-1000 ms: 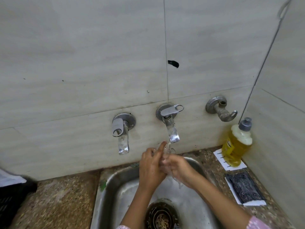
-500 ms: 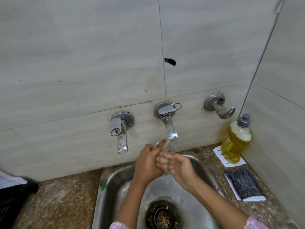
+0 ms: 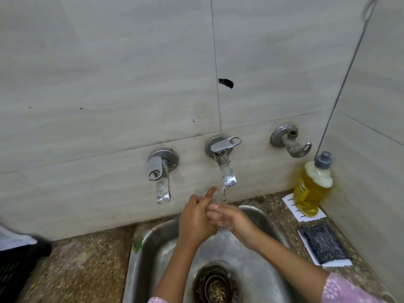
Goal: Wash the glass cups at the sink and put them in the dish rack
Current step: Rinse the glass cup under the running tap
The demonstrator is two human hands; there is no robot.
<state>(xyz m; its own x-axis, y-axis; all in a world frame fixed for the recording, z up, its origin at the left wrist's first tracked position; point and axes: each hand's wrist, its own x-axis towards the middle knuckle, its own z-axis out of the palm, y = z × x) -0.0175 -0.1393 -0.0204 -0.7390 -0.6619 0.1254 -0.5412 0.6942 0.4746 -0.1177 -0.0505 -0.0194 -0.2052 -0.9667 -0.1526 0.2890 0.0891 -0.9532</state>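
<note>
Head view: left hand (image 3: 194, 219), right hand (image 3: 232, 219) together, gripping glass cup (image 3: 219, 196) under running tap (image 3: 226, 171).

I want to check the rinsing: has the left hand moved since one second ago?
No. The left hand stays at the glass cup, its index fingertip just left of the running tap spout, as before.

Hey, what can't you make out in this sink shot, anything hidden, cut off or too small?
Head view only:
1. The glass cup: mostly hidden by the left hand and right hand; clear, outline unclear.
2. The left hand's fingers: hidden behind its own back.
3. The black crate: cut off by the left edge.
4. The yellow bottle label: too small to read.
</note>
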